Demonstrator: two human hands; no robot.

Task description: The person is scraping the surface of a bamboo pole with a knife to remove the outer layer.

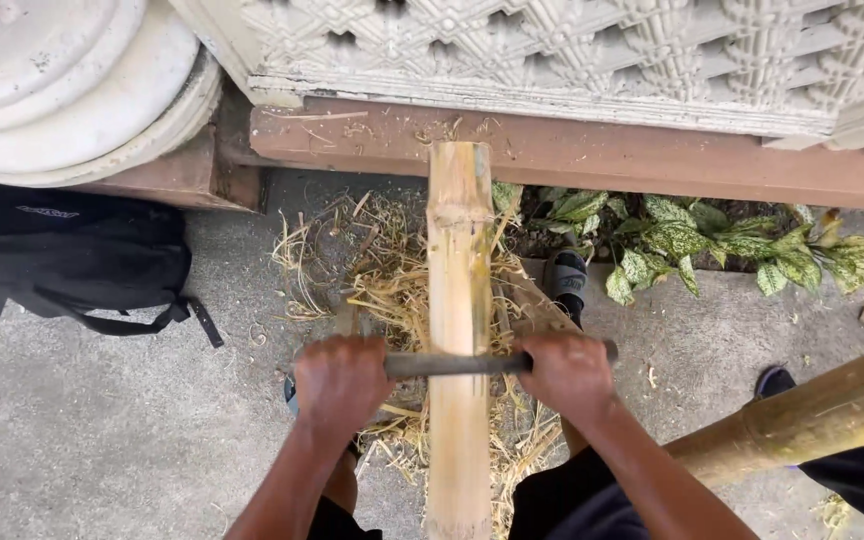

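Observation:
A pale, peeled bamboo pole (459, 290) runs away from me, its far end resting on a reddish ledge (592, 152). A dark metal blade (452, 364) lies straight across the pole. My left hand (340, 384) grips the blade's left end, and my right hand (569, 374) grips its right end, one on each side of the pole. Straw-coloured shavings (392, 290) are heaped on the ground under and around the pole.
A black backpack (67, 255) lies on the concrete at left, below stacked white round slabs (72, 85). A second, darker bamboo pole (812, 415) slants in from the right. Spotted green leaves (712, 245) grow under the ledge. A sandalled foot (567, 280) is beside the pole.

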